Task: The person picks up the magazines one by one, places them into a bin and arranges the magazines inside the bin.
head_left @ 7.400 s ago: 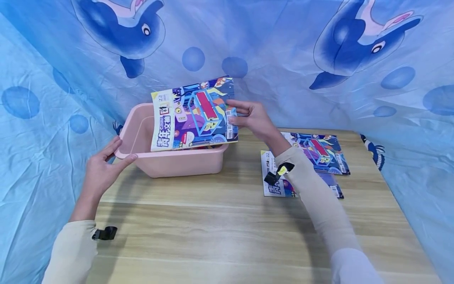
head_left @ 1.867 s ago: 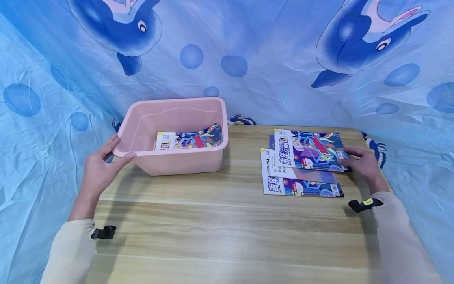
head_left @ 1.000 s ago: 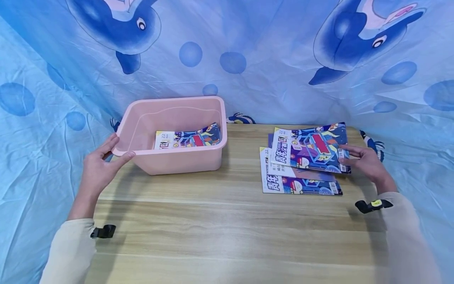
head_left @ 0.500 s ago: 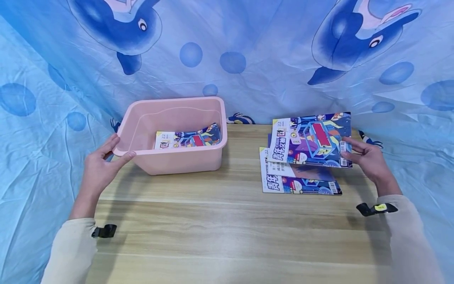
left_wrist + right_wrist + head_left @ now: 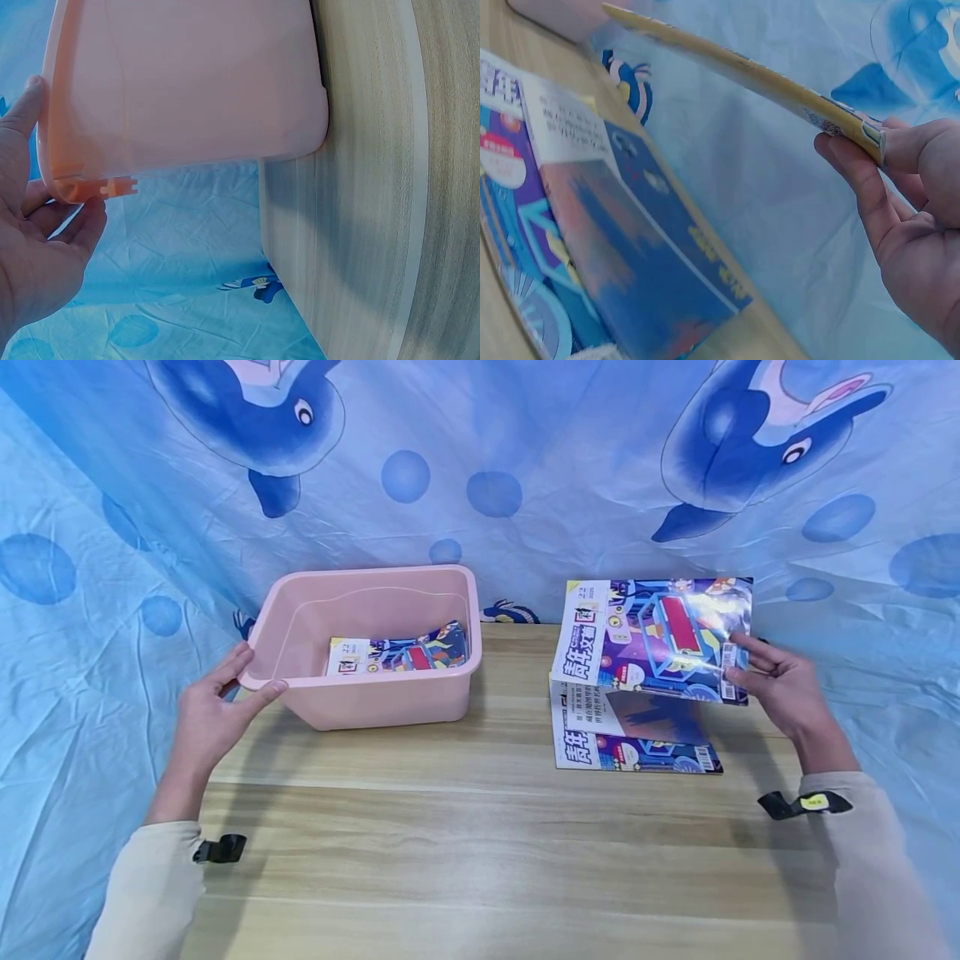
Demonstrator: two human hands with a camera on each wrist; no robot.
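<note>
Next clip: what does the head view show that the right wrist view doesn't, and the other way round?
Only the head view shows the left hand gripping the pink bin's rim, a magazine inside the bin, and the lifted magazine's cover. Only the right wrist view shows that magazine edge-on, pinched between thumb and fingers. Both show the right hand holding it above the magazines left on the table.

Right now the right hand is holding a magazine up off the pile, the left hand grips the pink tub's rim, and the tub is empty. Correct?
Not quite: the pink tub is not empty. The head view shows a magazine in the tub. The rest holds: the right hand pinches the lifted magazine above the pile, and the left hand grips the tub's rim.
</note>
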